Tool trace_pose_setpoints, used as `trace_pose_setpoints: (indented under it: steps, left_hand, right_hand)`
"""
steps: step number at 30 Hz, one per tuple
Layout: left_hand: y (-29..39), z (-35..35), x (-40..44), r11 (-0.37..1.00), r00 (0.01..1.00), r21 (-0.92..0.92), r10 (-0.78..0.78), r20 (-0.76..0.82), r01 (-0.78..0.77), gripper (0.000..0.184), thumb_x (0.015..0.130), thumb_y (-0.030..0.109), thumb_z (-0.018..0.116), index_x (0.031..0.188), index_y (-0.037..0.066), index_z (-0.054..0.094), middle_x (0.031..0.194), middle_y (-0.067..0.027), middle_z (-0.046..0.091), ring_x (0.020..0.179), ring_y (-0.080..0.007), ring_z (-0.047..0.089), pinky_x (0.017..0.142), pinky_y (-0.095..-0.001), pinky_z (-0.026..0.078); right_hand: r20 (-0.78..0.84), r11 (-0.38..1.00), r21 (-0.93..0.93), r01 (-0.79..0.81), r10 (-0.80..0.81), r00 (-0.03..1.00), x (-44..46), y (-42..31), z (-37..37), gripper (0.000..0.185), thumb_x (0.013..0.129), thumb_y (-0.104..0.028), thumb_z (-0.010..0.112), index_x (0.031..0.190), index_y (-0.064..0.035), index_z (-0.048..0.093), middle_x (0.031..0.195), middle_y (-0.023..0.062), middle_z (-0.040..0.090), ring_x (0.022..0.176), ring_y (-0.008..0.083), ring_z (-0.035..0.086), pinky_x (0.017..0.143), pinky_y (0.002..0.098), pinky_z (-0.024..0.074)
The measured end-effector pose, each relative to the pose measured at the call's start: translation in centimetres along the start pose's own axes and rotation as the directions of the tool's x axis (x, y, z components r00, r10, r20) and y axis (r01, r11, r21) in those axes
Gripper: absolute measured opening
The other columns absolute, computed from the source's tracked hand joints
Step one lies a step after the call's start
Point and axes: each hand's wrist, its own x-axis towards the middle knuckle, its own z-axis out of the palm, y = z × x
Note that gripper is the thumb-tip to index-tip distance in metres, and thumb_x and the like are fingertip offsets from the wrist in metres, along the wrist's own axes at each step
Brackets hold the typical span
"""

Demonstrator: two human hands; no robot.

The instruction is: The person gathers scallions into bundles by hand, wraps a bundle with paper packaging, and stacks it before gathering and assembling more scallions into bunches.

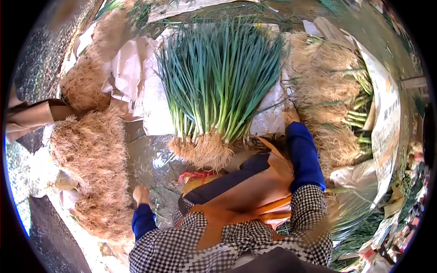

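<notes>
A wide pile of green onions (218,86) lies in front of me on a white sheet (157,100). Their leaves point away and their tangled pale roots (211,152) face me. At the right edge of this sheet is my right hand (290,116), beside stacked root bundles (325,91); its fingers are too unclear to show whether it grips anything. Down on the left, my left hand (141,194) is over the wet floor, close to a long stack of brown roots (98,177). How its fingers are set does not show clearly.
A white printed sack (387,118) wraps the right-hand stack. Another person's brown-clad limb (34,116) reaches in from the left, near more root bundles (86,82). A red tie (195,175) is near my knees, and wet ground (159,154) shows between the stacks.
</notes>
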Motion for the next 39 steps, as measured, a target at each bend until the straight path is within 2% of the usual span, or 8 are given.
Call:
trace_pose_setpoints:
  steps: [10, 16, 18, 20, 30, 34, 37, 39]
  left_hand:
    - [22.3, -18.3, 4.7, 0.439, 0.762, -0.651, 0.537, -0.363, -0.619, 0.026, 0.077, 0.012, 0.065, 0.102, 0.013, 0.065, 0.097, -0.0079, 0.061, 0.089, -0.0199, 0.057, 0.081, -0.0308, 0.047]
    - [23.7, -17.3, 3.5, 0.319, 0.637, -0.616, 0.656, -0.405, -0.720, 0.027, 0.076, 0.020, 0.065, 0.101, 0.011, 0.064, 0.098, -0.0102, 0.060, 0.084, -0.0239, 0.060, 0.077, -0.0331, 0.049]
    - [24.6, -16.0, 4.1, 0.305, 0.624, -0.617, 0.669, -0.404, -0.725, 0.024, 0.077, 0.020, 0.065, 0.099, 0.011, 0.065, 0.094, -0.0102, 0.060, 0.083, -0.0252, 0.060, 0.076, -0.0335, 0.049]
    - [25.2, -15.5, 4.6, 0.261, 0.564, -0.577, 0.698, -0.441, -0.774, 0.017, 0.078, 0.018, 0.063, 0.092, 0.009, 0.065, 0.085, -0.0094, 0.061, 0.082, -0.0263, 0.059, 0.073, -0.0344, 0.048]
    - [21.3, -10.6, 2.1, -0.100, 0.215, -0.554, 0.853, -0.475, -0.827, 0.025, 0.086, 0.023, 0.054, 0.104, 0.006, 0.061, 0.104, -0.0120, 0.061, 0.096, -0.0247, 0.059, 0.081, -0.0337, 0.048]
    - [12.9, -8.5, 0.0, 0.498, 0.308, -0.676, 0.867, 0.391, -0.543, 0.036, 0.087, 0.038, 0.050, 0.106, 0.010, 0.061, 0.093, -0.0157, 0.063, 0.085, -0.0302, 0.060, 0.074, -0.0379, 0.047]
    - [7.2, 0.4, 1.6, 0.772, 0.534, -0.158, 0.556, 0.637, -0.616, 0.040, 0.081, 0.049, 0.049, 0.097, 0.016, 0.065, 0.091, -0.0092, 0.065, 0.083, -0.0304, 0.061, 0.069, -0.0417, 0.048]
    - [5.5, 1.4, 3.6, 0.946, 0.827, 0.048, 0.255, 0.501, -0.321, 0.026, 0.080, 0.031, 0.055, 0.091, 0.009, 0.065, 0.084, -0.0115, 0.065, 0.079, -0.0303, 0.061, 0.072, -0.0399, 0.049]
  right_hand:
    - [-0.436, 0.932, -0.125, 0.341, -0.360, 0.825, -6.4, -14.3, -12.7, 0.033, 0.090, -0.014, 0.042, 0.123, -0.0107, 0.048, 0.124, 0.0087, 0.050, 0.103, 0.0192, 0.053, 0.080, 0.0259, 0.0460]
    - [0.383, 0.623, 0.353, 0.698, -0.777, 0.500, -6.9, -33.3, -10.8, 0.040, 0.091, -0.020, 0.043, 0.131, -0.0137, 0.040, 0.116, 0.0127, 0.055, 0.087, 0.0185, 0.056, 0.071, 0.0262, 0.0471]
    - [0.761, 0.285, -0.320, 0.904, -0.490, 0.424, -8.1, -39.9, -10.6, 0.054, 0.085, -0.010, 0.050, 0.136, -0.0177, 0.032, 0.132, 0.0098, 0.042, 0.082, 0.0153, 0.054, 0.066, 0.0238, 0.0467]
    - [0.771, -0.095, -0.470, 0.877, -0.527, 0.357, -6.9, -39.5, -5.0, 0.064, 0.081, 0.000, 0.051, 0.137, -0.0244, 0.030, 0.143, 0.0011, 0.027, 0.085, 0.0128, 0.051, 0.067, 0.0242, 0.0459]
    - [0.639, 0.071, -0.405, 0.911, -0.691, 0.338, -5.1, -37.5, -2.5, 0.064, 0.084, -0.007, 0.049, 0.138, -0.0336, 0.026, 0.148, -0.0049, 0.013, 0.099, 0.0199, 0.049, 0.081, 0.0306, 0.0418]
    - [0.451, 0.469, 0.277, 0.838, -0.834, 0.318, -4.3, -35.1, -5.8, 0.050, 0.085, -0.023, 0.054, 0.133, -0.0225, 0.039, 0.134, 0.0048, 0.042, 0.104, 0.0228, 0.050, 0.089, 0.0321, 0.0399]
    - [0.156, 0.395, 0.904, 0.163, -0.660, 0.735, -4.9, -23.8, -8.6, 0.030, 0.088, -0.016, 0.051, 0.118, -0.0140, 0.056, 0.122, 0.0070, 0.053, 0.106, 0.0213, 0.053, 0.092, 0.0317, 0.0416]
    - [0.162, 0.757, 0.633, 0.162, -0.334, 0.929, -4.6, -14.0, -7.7, 0.033, 0.088, -0.015, 0.050, 0.121, -0.0101, 0.050, 0.119, 0.0096, 0.053, 0.103, 0.0235, 0.054, 0.088, 0.0329, 0.0434]
